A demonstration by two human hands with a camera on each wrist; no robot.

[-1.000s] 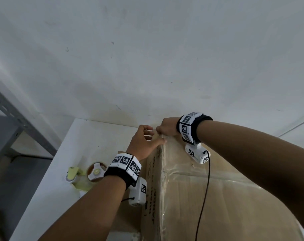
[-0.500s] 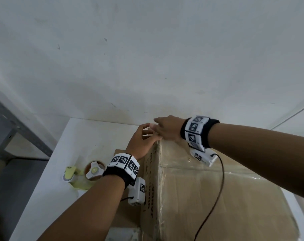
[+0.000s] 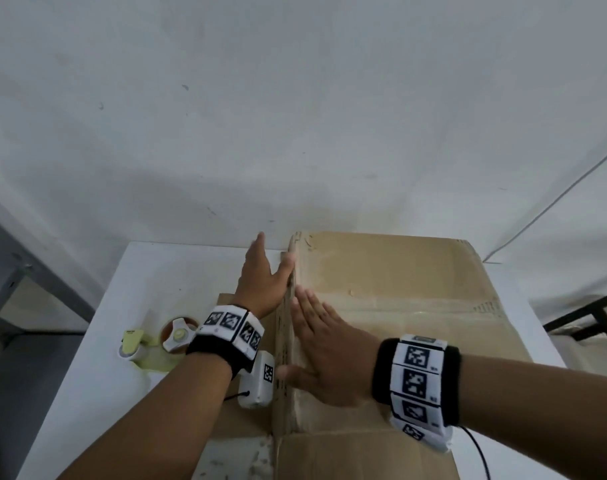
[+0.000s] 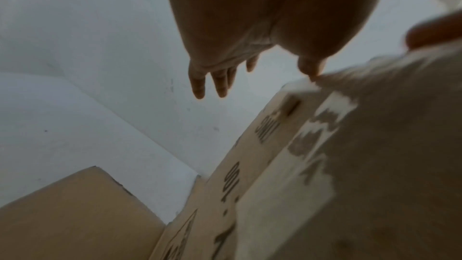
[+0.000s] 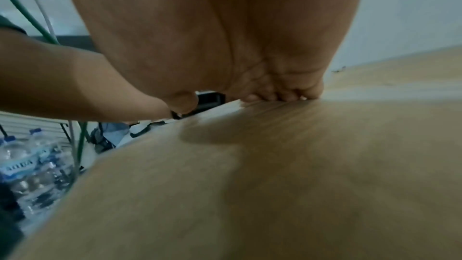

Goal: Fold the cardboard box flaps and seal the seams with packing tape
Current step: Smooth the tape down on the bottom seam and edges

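The right hand (image 3: 324, 355) presses flat, fingers straight, on the box (image 3: 416, 306); the left hand (image 3: 262, 282), grip wide, braces its side. Only the right wrist view shows water bottles (image 5: 30, 165).

- The right hand (image 3: 324, 358) now lies flat on the cardboard box (image 3: 399, 306) top, away from the far corner toward 6 o'clock.
- The left hand (image 3: 260, 282), earlier curled at that corner, now has straight fingers (image 3: 258, 242) beside the box's left edge.

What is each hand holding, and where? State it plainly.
Nothing is gripped. The right hand presses flat on the cardboard box top near its left edge; the left hand lies straight-fingered against that edge.
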